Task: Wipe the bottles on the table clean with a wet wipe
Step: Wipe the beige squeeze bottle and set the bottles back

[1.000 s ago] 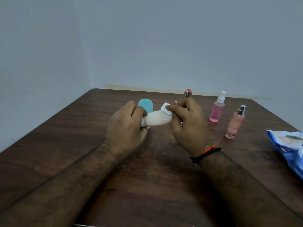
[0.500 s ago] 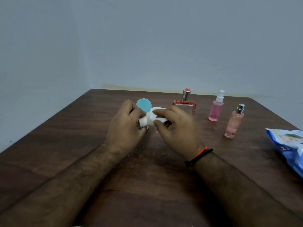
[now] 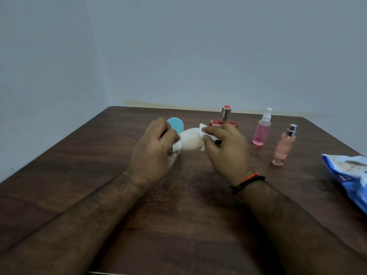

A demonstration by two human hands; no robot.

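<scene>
A cream-white bottle (image 3: 189, 140) lies on its side between my hands above the brown table (image 3: 99, 155). My left hand (image 3: 154, 149) grips its neck end, beside a round blue cap (image 3: 175, 125). My right hand (image 3: 226, 149) pinches a white wet wipe (image 3: 206, 132) against the bottle's other end. Three more bottles stand behind and to the right: a red perfume bottle (image 3: 225, 119) with a silver cap, a pink spray bottle (image 3: 261, 131), and a peach spray bottle (image 3: 284, 148).
A blue wet-wipe packet (image 3: 351, 175) lies at the table's right edge. Fine white specks (image 3: 158, 193) dot the wood below my hands. Grey walls meet in the corner behind the table.
My right hand slid the wipe in toward my left hand along the bottle, then back out to the right end. The left hand stayed on the neck.
</scene>
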